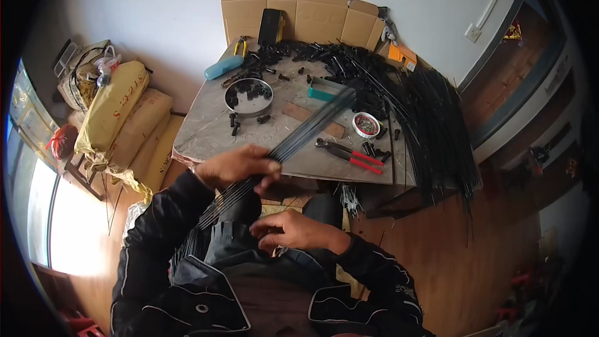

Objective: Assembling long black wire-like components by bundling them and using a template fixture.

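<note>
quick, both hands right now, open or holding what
Left hand: closed around a bundle of thin black rods.
Right hand: loosely open, nothing visible in it.

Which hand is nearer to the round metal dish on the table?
Left. The left hand, gripping thin dark rods, is by the near edge of the table, short of the dish; the right hand is farther back, over the lap.

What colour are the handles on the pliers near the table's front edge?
The handles are red, seen best in the head view, the only one here.
</note>
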Demonstrator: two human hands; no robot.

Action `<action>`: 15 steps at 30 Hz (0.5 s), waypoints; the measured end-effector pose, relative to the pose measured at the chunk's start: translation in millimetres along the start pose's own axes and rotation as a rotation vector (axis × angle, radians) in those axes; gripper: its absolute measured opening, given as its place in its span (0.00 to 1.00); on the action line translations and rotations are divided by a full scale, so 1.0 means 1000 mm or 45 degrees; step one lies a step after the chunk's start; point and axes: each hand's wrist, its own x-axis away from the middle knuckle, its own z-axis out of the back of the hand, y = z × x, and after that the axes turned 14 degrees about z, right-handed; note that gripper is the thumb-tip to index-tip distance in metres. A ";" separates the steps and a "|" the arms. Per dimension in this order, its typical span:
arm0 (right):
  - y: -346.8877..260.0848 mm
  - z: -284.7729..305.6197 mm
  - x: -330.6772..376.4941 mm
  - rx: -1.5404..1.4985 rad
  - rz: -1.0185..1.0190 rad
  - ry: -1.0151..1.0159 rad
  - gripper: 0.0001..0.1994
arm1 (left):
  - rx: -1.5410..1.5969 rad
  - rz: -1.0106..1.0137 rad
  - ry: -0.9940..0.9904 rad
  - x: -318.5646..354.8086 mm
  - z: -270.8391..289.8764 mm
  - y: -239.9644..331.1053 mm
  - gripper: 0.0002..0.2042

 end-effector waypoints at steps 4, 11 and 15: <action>0.073 0.017 -0.021 0.625 0.351 0.636 0.35 | 0.336 -0.381 0.109 -0.014 -0.017 0.021 0.11; 0.210 -0.002 -0.052 -0.006 -0.187 0.397 0.15 | 0.686 -0.457 0.187 -0.062 -0.084 -0.098 0.11; 0.242 -0.052 -0.051 0.089 0.279 0.471 0.13 | 0.846 -0.346 0.335 -0.043 -0.089 -0.138 0.12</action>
